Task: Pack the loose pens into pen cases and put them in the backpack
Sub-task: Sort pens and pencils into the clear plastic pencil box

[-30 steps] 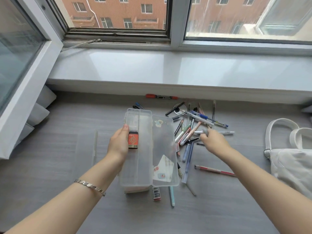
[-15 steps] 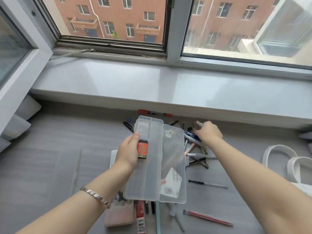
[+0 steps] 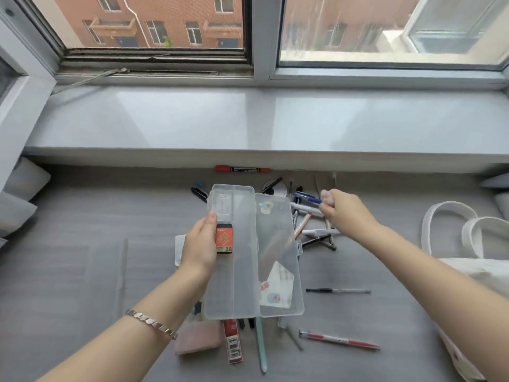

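Observation:
My left hand [image 3: 199, 245] grips the left edge of an open clear plastic pen case [image 3: 243, 282], held above the floor; an orange 2B lead box [image 3: 224, 239] sits in its tray. The stickered lid [image 3: 278, 260] lies open to the right. My right hand [image 3: 344, 215] is curled over the pile of loose pens [image 3: 309, 216] beyond the case and pinches pens, among them a blue one [image 3: 305, 197]. More pens lie scattered: a black one [image 3: 337, 291], a red one [image 3: 338, 339], a teal one [image 3: 260, 346]. The white bag [image 3: 479, 268] lies at the right edge.
A wide grey window sill [image 3: 248, 125] runs across the back, with a red-capped marker [image 3: 242, 169] under its edge. A pink case [image 3: 197, 339] and a red lead tube [image 3: 232, 343] lie under the held case. Pale cushions [image 3: 19, 194] sit at the left.
My right hand has lifted from the pen pile's near side toward its far right, closing on pens. The left hand keeps holding the open case; the view has tilted up.

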Motion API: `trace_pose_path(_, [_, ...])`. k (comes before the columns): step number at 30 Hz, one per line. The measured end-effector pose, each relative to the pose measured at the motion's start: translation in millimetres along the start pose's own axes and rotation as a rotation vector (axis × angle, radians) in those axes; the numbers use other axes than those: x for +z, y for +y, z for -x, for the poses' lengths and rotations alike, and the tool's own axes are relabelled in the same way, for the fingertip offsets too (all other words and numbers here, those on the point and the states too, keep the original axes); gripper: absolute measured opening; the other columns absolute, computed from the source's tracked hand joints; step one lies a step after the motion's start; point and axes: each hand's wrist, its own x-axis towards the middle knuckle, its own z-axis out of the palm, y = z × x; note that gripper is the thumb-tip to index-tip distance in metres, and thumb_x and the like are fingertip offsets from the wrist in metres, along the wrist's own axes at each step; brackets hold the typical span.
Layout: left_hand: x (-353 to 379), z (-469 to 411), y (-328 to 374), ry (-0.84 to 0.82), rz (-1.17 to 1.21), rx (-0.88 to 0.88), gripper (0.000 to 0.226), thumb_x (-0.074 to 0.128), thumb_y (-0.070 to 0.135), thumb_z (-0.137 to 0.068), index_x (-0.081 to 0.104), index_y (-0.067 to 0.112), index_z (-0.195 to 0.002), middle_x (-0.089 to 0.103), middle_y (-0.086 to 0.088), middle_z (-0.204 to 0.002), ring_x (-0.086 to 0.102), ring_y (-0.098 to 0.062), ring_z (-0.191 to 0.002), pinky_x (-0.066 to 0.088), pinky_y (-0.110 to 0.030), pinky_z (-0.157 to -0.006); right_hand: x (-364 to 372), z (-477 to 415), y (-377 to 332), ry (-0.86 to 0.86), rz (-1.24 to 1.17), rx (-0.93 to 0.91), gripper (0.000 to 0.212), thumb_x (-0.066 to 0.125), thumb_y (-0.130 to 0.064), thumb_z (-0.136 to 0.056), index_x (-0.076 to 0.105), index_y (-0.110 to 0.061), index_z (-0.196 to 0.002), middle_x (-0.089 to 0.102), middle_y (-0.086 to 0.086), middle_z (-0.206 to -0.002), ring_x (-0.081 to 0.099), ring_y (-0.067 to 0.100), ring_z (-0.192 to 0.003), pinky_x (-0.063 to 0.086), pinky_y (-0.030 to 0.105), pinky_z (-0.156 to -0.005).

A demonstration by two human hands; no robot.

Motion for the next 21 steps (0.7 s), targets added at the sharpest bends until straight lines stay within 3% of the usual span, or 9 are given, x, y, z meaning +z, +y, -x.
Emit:
trace_pose_path(2, [-1, 9, -4, 0.0, -0.014, 0.009, 0.04, 0.035, 0.04, -0.099, 0.063, 0.012, -0.105, 0.067, -0.004, -0.09, 0.063, -0.024, -0.089, 0.046, -0.045, -0.093, 2, 36, 14, -0.202, 0.048, -0.052, 0.015, 0.042, -0.013, -0.088, 0.04, -0.021, -0.076, 0.049, -0.008, -0.067, 0.054, 0.024, -0.067, 0.047, 0.03, -0.065])
trace_pose_path(4, [-2, 20, -8, 0.007, -0.021, 0.037, 0.039, 0.033, 0.037, -0.1, 0.062, 0.011, -0.105, 0.059, 0.006, -0.081, 0.057, -0.013, -0.076, 0.047, -0.039, -0.084, 9, 75, 26, -0.317, 0.221, -0.142, 0.02, 0.049, -0.021, -0.09, 0.037, -0.028, -0.075, 0.046, -0.011, -0.066, 0.047, 0.023, -0.068, 0.037, 0.027, -0.06])
trace_pose_path(7, [-5, 31, -13, 0.005, -0.017, 0.061, 0.033, 0.032, 0.036, -0.101, 0.058, 0.015, -0.102, 0.053, 0.012, -0.08, 0.051, -0.003, -0.072, 0.041, -0.021, -0.068, 29, 119, 37, -0.469, 0.503, -0.221, 0.021, 0.062, -0.043, -0.082, 0.048, -0.027, -0.086, 0.063, -0.006, -0.091, 0.056, 0.023, -0.09, 0.03, 0.025, -0.064])
trace_pose_path(10, [-10, 37, -21, 0.001, 0.007, 0.056, 0.035, 0.034, 0.038, -0.1, 0.059, 0.015, -0.107, 0.064, 0.002, -0.095, 0.058, -0.014, -0.086, 0.043, -0.026, -0.077, 54, 141, 50, -0.587, 0.731, -0.241, 0.034, 0.062, -0.041, -0.08, 0.057, -0.018, -0.104, 0.064, 0.006, -0.113, 0.057, 0.027, -0.107, 0.029, 0.026, -0.066])
trace_pose_path(12, [-12, 41, -26, 0.01, 0.003, 0.072, 0.03, 0.034, 0.036, -0.1, 0.058, 0.019, -0.105, 0.063, 0.002, -0.102, 0.054, -0.014, -0.095, 0.038, -0.025, -0.081, 61, 145, 55, -0.526, 0.739, -0.212, 0.031, 0.055, -0.038, -0.084, 0.057, -0.015, -0.103, 0.064, 0.008, -0.114, 0.057, 0.028, -0.107, 0.035, 0.029, -0.068])
trace_pose_path(15, [-16, 46, -31, 0.016, 0.015, 0.095, 0.024, 0.033, 0.031, -0.101, 0.055, 0.021, -0.101, 0.059, 0.008, -0.094, 0.05, -0.011, -0.093, 0.039, -0.017, -0.071, 64, 138, 60, -0.344, 0.64, -0.119, 0.021, 0.047, -0.037, -0.089, 0.055, -0.019, -0.096, 0.065, 0.007, -0.111, 0.057, 0.028, -0.107, 0.04, 0.031, -0.071])
trace_pose_path(17, [-18, 51, -33, 0.018, 0.019, 0.102, 0.024, 0.033, 0.03, -0.101, 0.055, 0.021, -0.106, 0.058, 0.004, -0.103, 0.05, -0.01, -0.095, 0.038, -0.018, -0.076, 64, 131, 59, -0.218, 0.56, -0.049, 0.026, 0.047, -0.037, -0.09, 0.055, -0.017, -0.104, 0.065, 0.007, -0.111, 0.058, 0.028, -0.106, 0.043, 0.03, -0.074])
trace_pose_path(21, [-22, 59, -36, 0.007, 0.02, 0.092, 0.026, 0.033, 0.03, -0.101, 0.057, 0.02, -0.103, 0.058, 0.008, -0.095, 0.051, -0.004, -0.083, 0.04, -0.01, -0.067, 67, 119, 55, -0.119, 0.441, 0.04, 0.022, 0.05, -0.04, -0.091, 0.047, -0.018, -0.091, 0.065, 0.008, -0.112, 0.058, 0.027, -0.107, 0.044, 0.031, -0.077])
